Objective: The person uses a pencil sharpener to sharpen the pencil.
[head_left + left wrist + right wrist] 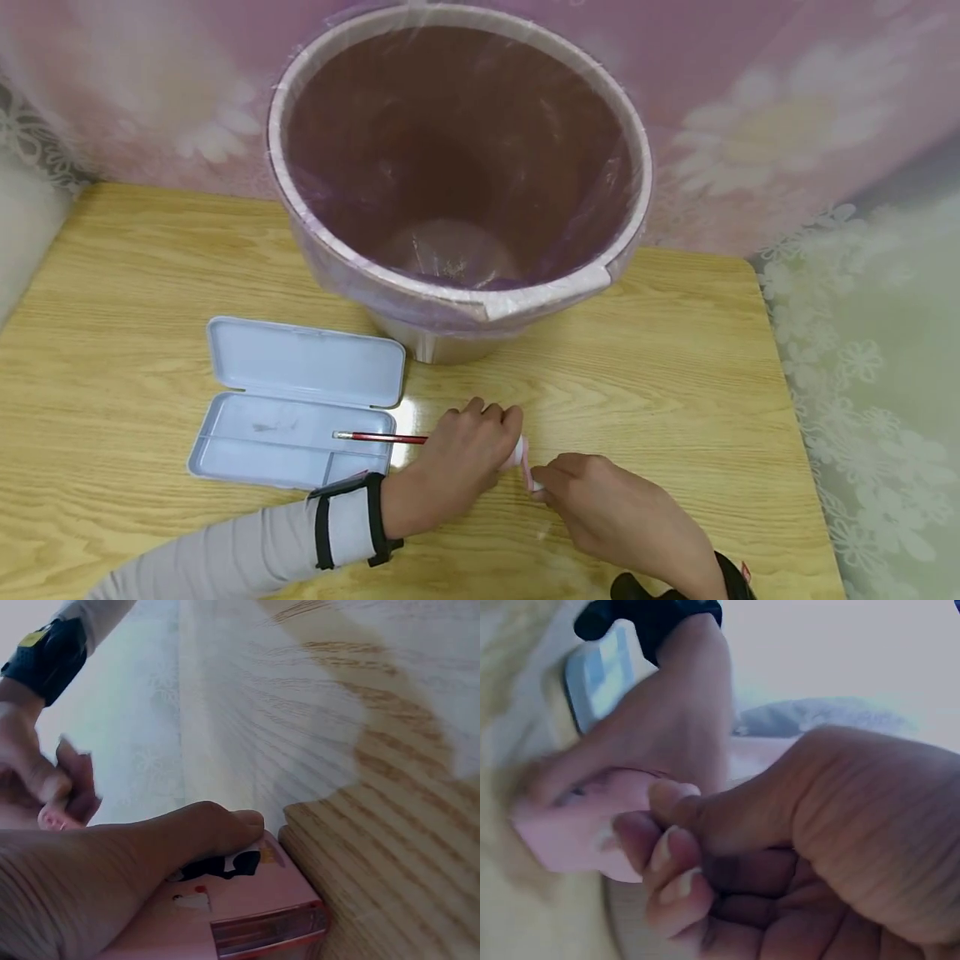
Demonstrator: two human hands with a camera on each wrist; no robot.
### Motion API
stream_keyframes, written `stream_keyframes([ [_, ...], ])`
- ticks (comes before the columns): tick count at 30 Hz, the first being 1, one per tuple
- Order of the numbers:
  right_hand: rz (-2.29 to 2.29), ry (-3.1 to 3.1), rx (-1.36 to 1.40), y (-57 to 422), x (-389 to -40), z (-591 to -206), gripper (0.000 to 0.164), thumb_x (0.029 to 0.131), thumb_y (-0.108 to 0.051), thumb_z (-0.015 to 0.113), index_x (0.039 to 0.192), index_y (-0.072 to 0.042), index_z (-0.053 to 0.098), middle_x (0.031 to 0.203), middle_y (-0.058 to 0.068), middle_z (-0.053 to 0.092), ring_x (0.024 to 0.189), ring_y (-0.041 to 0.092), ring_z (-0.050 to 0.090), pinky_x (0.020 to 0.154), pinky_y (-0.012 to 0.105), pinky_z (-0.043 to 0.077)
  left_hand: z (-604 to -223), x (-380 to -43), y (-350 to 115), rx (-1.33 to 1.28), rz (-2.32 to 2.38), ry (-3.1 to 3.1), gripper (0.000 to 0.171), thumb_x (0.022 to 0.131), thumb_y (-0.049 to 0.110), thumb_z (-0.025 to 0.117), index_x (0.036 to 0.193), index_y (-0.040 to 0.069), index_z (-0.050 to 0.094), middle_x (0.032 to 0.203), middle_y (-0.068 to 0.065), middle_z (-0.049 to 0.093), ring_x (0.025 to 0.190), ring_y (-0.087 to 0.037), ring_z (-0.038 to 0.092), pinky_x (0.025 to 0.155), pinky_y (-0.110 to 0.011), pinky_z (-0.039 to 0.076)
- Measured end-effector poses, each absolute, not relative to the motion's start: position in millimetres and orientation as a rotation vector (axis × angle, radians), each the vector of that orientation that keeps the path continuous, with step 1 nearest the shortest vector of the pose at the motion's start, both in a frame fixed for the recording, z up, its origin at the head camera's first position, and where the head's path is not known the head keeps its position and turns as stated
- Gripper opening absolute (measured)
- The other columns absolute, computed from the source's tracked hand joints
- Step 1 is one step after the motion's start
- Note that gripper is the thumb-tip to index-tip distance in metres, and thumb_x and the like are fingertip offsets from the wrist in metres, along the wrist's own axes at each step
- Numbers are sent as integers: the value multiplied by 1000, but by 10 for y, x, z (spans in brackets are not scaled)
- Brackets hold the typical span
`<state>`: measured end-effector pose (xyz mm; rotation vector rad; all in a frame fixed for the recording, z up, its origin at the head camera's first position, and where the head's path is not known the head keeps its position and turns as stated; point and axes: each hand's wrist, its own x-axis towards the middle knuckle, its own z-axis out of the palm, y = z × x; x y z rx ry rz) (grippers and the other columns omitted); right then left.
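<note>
I sit before a table of yellow wood look, with wavy grain and rounded far corners. Behind it I see a pink backdrop, which carries large, pale daisies with yellowish centres; whether it is cloth or paper, I cannot tell. To my right, below the table's edge, is a pale green surface with white lacy flowers; to my left, a whitish area. The light is soft, but a bright glare lies on the wood.

Bin blocking ahead, case left, passage right
</note>
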<state>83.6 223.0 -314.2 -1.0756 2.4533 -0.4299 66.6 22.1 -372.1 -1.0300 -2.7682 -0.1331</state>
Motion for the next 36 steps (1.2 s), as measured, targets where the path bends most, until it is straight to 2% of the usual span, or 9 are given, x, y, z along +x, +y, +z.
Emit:
stream_keyframes([
  [2, -308, 2542, -1145, 2212, 804, -3071, 8, 94, -6, 69, 93, -13, 67, 71, -11, 49, 61, -4, 39, 56, 11, 35, -3728, 666, 214, -1025, -144, -2755, 37, 77, 15, 80, 75, 17, 43, 57, 7, 37, 52, -6, 39, 44, -18, 19],
  [5, -238, 2600, -1195, 2178, 701, -3014, 13, 90, -1, 71, 100, -9, 69, 75, -7, 55, 63, -1, 44, 57, 12, 36, -3739, 665, 198, -1036, -141, -2729, 37, 80, 19, 80, 76, 17, 44, 57, 7, 39, 52, -6, 40, 44, -18, 18],
  [8, -228, 2636, -1213, 2158, 592, -3004, 16, 87, 4, 70, 96, -8, 67, 77, -5, 58, 65, 1, 47, 57, 14, 38, -3749, 668, 191, -1050, -139, -2705, 35, 88, 26, 77, 77, 17, 45, 58, 7, 41, 52, -5, 40, 45, -18, 18],
  [16, -505, 2521, -1084, 2186, 418, -3049, 19, 92, 5, 64, 108, -4, 69, 89, -1, 68, 74, 2, 57, 64, 17, 49, -3766, 660, 218, -1001, -124, -2666, 34, 97, 26, 66, 72, 19, 43, 55, 8, 36, 49, -5, 34, 43, -18, 19],
  [25, -540, 2450, -1014, 2179, 347, -3085, 16, 96, 3, 61, 107, -8, 66, 87, -3, 63, 72, 2, 50, 64, 18, 48, -3774, 667, 233, -1003, -91, -2683, 28, 90, 23, 71, 76, 20, 48, 56, 8, 42, 50, -6, 42, 41, -17, 26],
  [28, -500, 2494, -1012, 2147, 349, -3127, 20, 93, 7, 61, 109, -4, 66, 91, 2, 66, 76, 6, 59, 66, 20, 52, -3771, 669, 227, -1009, -76, -2685, 19, 84, 20, 75, 83, 19, 56, 58, 8, 45, 51, -6, 44, 40, -17, 29],
  [31, -431, 2561, -1021, 2103, 340, -3243, 25, 87, 14, 63, 107, -1, 65, 91, 5, 68, 78, 13, 65, 65, 21, 53, -3781, 671, 228, -1005, -100, -2674, 23, 76, 20, 79, 92, 17, 63, 60, 8, 49, 53, -7, 46, 40, -19, 33],
  [33, -409, 2563, -1026, 2069, 326, -3368, 20, 86, 14, 64, 98, -2, 65, 84, 2, 64, 73, 10, 61, 62, 20, 49, -3782, 669, 221, -1006, -122, -2677, 27, 73, 21, 81, 95, 16, 65, 61, 7, 50, 53, -7, 48, 40, -20, 34],
  [36, -471, 2487, -1028, 2058, 333, -3569, 23, 87, 13, 64, 82, -9, 58, 72, -5, 49, 65, 4, 43, 58, 17, 37, -3775, 660, 208, -1015, -159, -2686, 22, 77, 21, 80, 87, 16, 61, 61, 7, 50, 53, -8, 48, 41, -19, 32],
])
